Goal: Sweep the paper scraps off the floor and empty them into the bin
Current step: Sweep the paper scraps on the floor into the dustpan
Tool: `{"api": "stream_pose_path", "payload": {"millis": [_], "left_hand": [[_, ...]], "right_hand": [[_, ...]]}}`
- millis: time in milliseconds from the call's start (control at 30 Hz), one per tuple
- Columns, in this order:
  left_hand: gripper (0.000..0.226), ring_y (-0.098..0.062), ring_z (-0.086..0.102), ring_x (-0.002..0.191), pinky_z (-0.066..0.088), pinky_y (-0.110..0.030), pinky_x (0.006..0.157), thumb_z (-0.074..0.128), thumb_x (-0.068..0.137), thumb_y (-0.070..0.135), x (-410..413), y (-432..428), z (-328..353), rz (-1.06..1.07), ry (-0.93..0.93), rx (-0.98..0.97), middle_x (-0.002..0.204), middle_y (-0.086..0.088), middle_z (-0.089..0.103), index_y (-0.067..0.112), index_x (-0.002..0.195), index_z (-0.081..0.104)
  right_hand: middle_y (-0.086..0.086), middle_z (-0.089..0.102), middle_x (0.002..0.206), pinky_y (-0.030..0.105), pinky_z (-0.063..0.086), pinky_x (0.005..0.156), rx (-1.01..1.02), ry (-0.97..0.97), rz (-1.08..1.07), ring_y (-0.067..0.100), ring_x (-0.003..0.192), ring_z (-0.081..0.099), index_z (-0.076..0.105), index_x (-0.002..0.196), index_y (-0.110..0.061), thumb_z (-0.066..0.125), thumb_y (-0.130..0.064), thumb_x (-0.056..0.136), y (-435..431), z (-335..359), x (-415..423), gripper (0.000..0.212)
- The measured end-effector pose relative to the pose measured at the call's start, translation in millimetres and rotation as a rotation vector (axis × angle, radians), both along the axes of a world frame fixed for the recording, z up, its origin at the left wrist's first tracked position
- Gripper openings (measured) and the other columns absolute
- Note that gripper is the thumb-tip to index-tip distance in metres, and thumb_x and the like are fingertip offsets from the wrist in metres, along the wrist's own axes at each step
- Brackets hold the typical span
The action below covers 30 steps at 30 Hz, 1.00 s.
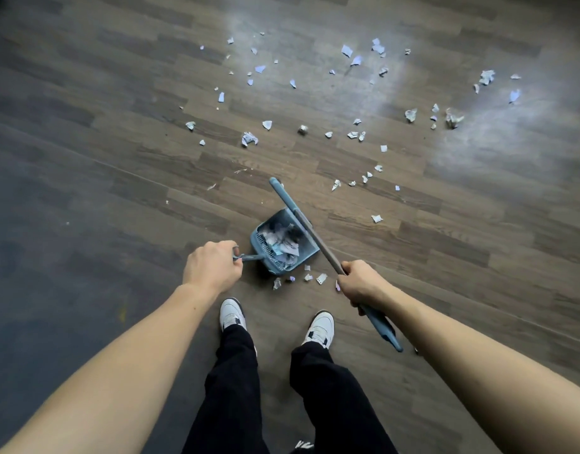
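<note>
The dustpan handle (pixel 249 257) is partly hidden inside the left hand (pixel 211 267) (fingers tucked unseen), and both forearms (pixel 118 371) are cropped.

Matt wood-grain plank floor (pixel 118 165), crumpled paper scraps (pixel 249 139), blue plastic dustpan (pixel 310 249), smooth plastic broom handle (pixel 292 204)

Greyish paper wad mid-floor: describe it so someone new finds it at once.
Start at the blue dustpan in the left hand. Look straight beyond it, past the far end of the broom, to the row of scraps; the greyish paper wad lies mid-row. Its neighbours are flat or loose white pieces; it alone is a tight, dull ball.
</note>
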<state>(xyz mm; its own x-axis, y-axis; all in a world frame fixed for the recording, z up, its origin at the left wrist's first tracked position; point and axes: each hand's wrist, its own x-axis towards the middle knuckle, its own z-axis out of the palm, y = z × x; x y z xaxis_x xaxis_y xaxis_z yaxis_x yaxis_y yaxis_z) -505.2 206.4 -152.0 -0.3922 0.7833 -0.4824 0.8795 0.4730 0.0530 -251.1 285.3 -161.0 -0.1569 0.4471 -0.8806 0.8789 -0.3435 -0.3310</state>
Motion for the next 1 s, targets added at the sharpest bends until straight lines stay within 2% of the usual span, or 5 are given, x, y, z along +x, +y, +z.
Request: {"api": "stream_pose_path", "payload": {"millis": [100,267,367,767,1000], "left_hand": [[0.016,-0.035,0.062,0.091,0.047,-0.035,0.075,0.056,0.088,0.033,-5,-25,14,0.076,0.013,0.009,0.095,-0.011,0.068,0.025,0.098,0.065],[0.016,-0.035,0.062,0.090,0.047,-0.034,0.075,0.057,0.088,0.034,-14,-74,38,0.144,0.028,0.008,0.094,-0.010,0.068,0.025,0.098,0.065],[0.014,-0.034,0.063,0.088,0.047,-0.034,0.072,0.056,0.088,0.033,-19,-104,45,0.179,0.040,-0.005,0.091,-0.008,0.069,0.025,0.096,0.064],[0.012,-0.032,0.063,0.087,0.047,-0.034,0.072,0.054,0.088,0.031,-14,-229,29,0.243,-0.011,-0.051,0.089,-0.006,0.068,0.025,0.093,0.063],[0.015,-0.033,0.063,0.089,0.048,-0.035,0.074,0.053,0.089,0.030,11,-266,16,0.269,-0.042,-0.050,0.092,-0.007,0.068,0.024,0.097,0.064]], "right_hand": [[0.015,0.050,0.069,0.019,0.038,0.030,0.013,0.012,0.001,0.023,0.045,0.045,0.048,0.080,-0.009,0.035,-0.001,0.089,2,12,1,0.018],[0.018,0.055,0.076,0.020,0.039,0.032,0.036,0.001,0.009,0.022,0.045,0.045,0.052,0.094,-0.004,0.033,0.001,0.089,-7,25,-7,0.020],[0.016,0.052,0.070,0.019,0.039,0.032,0.040,-0.002,0.031,0.023,0.045,0.046,0.052,0.093,-0.003,0.034,0.001,0.089,-14,26,-14,0.019],[0.015,0.051,0.061,0.025,0.043,0.036,0.107,-0.099,0.125,0.025,0.045,0.048,0.056,0.099,0.004,0.037,0.003,0.089,-69,6,-29,0.022],[0.016,0.051,0.065,0.029,0.044,0.041,0.130,-0.116,0.119,0.027,0.048,0.049,0.056,0.104,0.007,0.037,0.003,0.088,-96,-2,-22,0.025]]}}
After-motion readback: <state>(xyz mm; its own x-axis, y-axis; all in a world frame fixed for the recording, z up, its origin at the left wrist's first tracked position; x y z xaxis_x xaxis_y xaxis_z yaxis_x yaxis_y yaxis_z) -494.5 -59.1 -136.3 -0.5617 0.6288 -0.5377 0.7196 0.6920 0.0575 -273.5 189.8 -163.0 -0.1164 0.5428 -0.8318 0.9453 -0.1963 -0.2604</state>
